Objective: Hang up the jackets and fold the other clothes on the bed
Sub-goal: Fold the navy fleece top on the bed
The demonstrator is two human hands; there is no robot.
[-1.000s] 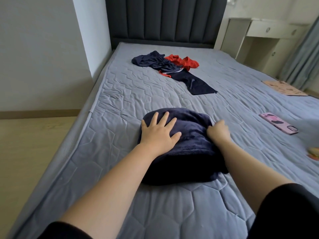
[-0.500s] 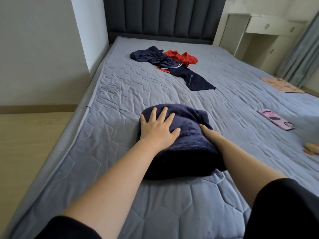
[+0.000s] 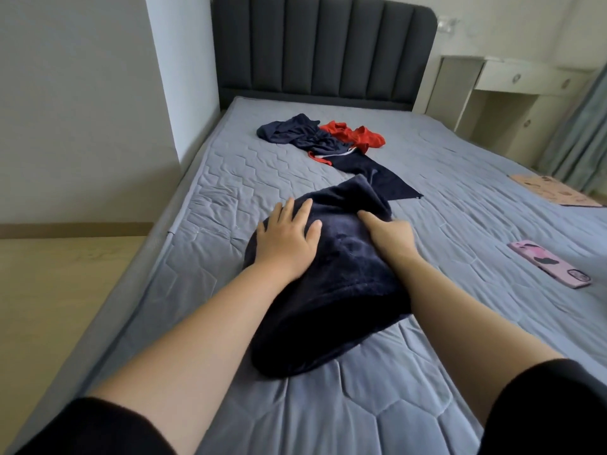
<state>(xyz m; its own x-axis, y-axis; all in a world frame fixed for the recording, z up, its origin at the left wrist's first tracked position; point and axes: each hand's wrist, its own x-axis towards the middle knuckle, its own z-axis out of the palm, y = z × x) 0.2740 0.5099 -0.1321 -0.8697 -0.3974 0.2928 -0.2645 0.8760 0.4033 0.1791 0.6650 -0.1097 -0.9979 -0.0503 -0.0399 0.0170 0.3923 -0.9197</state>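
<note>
A folded dark navy fleece garment lies on the grey quilted bed in front of me. My left hand rests flat on its left side with the fingers spread. My right hand lies on its upper right part, fingers pointing up and left along the cloth; the garment's far corner stands raised beyond them. Further up the bed lie a crumpled navy garment with a red and white trim and a red garment beside it.
A pink phone lies on the bed at the right. A flat cardboard piece sits at the far right edge. A dark padded headboard closes the far end; a white desk and curtain stand right, wooden floor left.
The navy garment has been pushed away from me up the bed, and its far corner has risen. My right hand came out from the garment's right edge and now lies on top of it.
</note>
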